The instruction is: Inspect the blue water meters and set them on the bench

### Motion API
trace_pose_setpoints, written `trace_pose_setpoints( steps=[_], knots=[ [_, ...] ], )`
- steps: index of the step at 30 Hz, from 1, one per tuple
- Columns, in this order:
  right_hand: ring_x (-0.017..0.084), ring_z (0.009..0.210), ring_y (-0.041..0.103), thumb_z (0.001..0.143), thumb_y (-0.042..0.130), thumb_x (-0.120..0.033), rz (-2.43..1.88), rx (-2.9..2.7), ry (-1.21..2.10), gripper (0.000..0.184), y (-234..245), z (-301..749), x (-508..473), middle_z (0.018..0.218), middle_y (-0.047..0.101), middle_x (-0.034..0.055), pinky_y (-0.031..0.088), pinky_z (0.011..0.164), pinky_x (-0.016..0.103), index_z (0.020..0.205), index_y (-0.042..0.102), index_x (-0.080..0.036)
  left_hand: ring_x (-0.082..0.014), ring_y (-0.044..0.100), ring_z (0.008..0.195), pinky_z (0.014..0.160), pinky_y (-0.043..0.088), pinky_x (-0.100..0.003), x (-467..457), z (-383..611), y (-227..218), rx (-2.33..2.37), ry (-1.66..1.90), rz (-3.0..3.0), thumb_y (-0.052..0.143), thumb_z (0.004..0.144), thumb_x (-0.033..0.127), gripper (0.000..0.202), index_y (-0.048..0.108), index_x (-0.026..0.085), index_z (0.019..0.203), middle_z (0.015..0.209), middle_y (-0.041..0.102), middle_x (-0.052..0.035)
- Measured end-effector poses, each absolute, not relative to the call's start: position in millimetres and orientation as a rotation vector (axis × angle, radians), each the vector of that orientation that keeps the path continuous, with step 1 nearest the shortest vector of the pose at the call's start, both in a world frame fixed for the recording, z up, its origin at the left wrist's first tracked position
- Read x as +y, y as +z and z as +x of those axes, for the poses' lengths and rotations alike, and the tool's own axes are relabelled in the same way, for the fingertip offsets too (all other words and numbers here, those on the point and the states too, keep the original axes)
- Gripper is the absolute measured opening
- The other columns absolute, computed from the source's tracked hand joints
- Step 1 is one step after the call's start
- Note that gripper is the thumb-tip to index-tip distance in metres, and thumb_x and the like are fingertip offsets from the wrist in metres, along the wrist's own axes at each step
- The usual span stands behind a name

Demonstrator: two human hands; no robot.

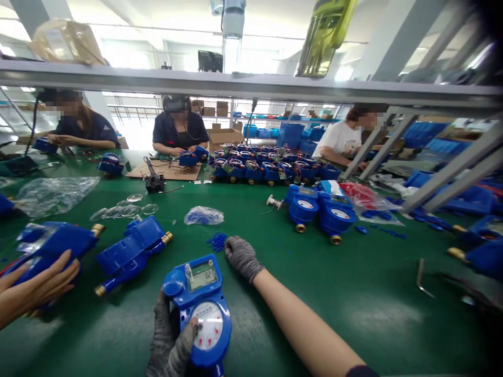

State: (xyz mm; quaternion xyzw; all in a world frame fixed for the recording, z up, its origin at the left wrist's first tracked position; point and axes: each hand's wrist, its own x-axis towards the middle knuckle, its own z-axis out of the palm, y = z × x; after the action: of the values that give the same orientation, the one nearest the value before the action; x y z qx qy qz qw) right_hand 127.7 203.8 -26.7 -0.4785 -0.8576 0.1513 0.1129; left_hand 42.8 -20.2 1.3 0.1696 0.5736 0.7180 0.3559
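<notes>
While left hand point(173, 343) grips meter point(204, 303) | right hand point(242, 257) curled, hold unclear | bag point(217, 215): blue pieces point(199, 216)

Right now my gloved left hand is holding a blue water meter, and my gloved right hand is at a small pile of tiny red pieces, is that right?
Not quite: the tiny pieces are blue, as the head view shows. Your gloved left hand is holding a blue water meter, and your gloved right hand is at that small pile.
</notes>
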Motion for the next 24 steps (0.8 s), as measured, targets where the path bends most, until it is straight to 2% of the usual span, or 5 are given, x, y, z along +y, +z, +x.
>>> trace_pose_setpoints(
  steps=[9,15,17,22,24],
  knots=[
    [0.024,0.116,0.057,0.094,0.04,-0.009,-1.421,-2.716,0.275,0.035,-20,130,194,0.125,0.062,0.0191,0.044,0.1,0.037,0.121,0.063,-0.013,-0.0381,0.042,0.137,0.114,0.031,-0.053,-19,41,1,1.457,1.828,0.409,0.079,0.064,0.056,0.103,0.026,0.034,0.149,0.129,0.062,-0.0096],
    [0.026,0.113,0.059,0.096,0.04,-0.015,-1.408,-2.733,0.293,0.032,-16,120,194,0.122,0.062,0.0214,0.045,0.099,0.039,0.117,0.064,-0.01,-0.038,0.059,0.118,0.103,0.046,-0.052,-19,38,-3,1.432,1.825,0.378,0.081,0.062,0.056,0.106,0.026,0.034,0.15,0.133,0.058,-0.012],
    [0.025,0.109,0.061,0.097,0.046,-0.02,-1.374,-2.712,0.322,0.027,-5,127,188,0.118,0.064,0.018,0.047,0.096,0.042,0.114,0.065,-0.011,-0.0378,0.061,0.115,0.1,0.048,-0.052,-21,35,-4,1.435,1.803,0.399,0.08,0.064,0.056,0.103,0.026,0.035,0.15,0.135,0.057,-0.0124],
    [0.023,0.117,0.057,0.101,0.04,-0.034,-1.195,-2.57,0.376,0.03,64,241,152,0.111,0.066,0.0068,0.046,0.097,0.04,0.113,0.066,-0.027,-0.0369,0.06,0.117,0.1,0.049,-0.051,-25,31,-3,1.377,1.762,0.409,0.079,0.069,0.053,0.099,0.024,0.039,0.15,0.14,0.054,-0.0109],
    [0.022,0.121,0.055,0.097,0.048,-0.037,-1.128,-2.516,0.402,0.023,81,283,144,0.111,0.066,0.0041,0.046,0.096,0.037,0.113,0.065,-0.037,-0.0366,0.06,0.117,0.1,0.049,-0.051,-25,32,-1,1.367,1.756,0.403,0.079,0.069,0.052,0.1,0.023,0.039,0.15,0.139,0.055,-0.01]
  ],
)
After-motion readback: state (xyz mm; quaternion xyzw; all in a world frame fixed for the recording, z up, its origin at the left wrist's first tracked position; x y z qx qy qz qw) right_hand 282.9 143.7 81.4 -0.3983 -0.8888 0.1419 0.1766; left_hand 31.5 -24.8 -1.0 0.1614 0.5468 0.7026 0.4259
